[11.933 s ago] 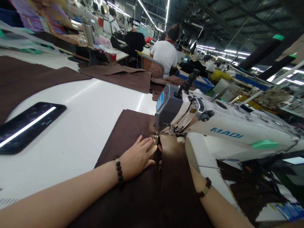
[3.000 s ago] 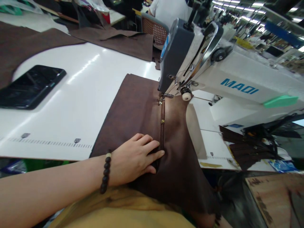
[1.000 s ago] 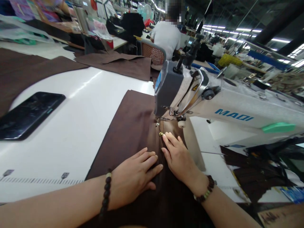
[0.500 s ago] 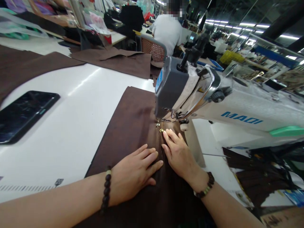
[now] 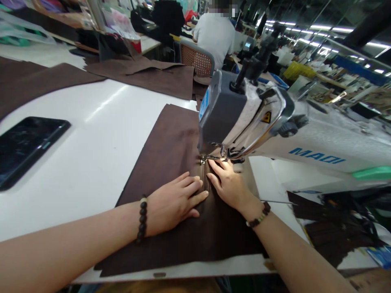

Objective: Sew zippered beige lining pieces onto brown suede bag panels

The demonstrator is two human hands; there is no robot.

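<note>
Dark brown fabric [image 5: 171, 134] lies flat under the head of a sewing machine [image 5: 224, 110]. A zipper [image 5: 205, 177] runs lengthwise along it, up to the metal presser foot [image 5: 203, 160]. My left hand [image 5: 175, 199] rests on the fabric left of the zipper, fingers stretched out and palm down. On the other side, my right hand [image 5: 227, 181] presses the fabric, its fingers extended and their tips close to the presser foot. The machine head partly hides those fingertips. The zipper's pull cannot be made out.
A black phone [image 5: 30, 148] lies on the white table [image 5: 104, 162] at left. More brown fabric pieces [image 5: 146, 75] lie at the back. Dark cloth scraps [image 5: 330, 224] sit at right. Farther off, a person in a white shirt [image 5: 215, 38] sits with their back to me.
The fabric and both my hands have moved forward, bringing my right fingers closer to the presser foot. The fabric's near edge now shows on the table. The gold zipper pull is no longer visible.
</note>
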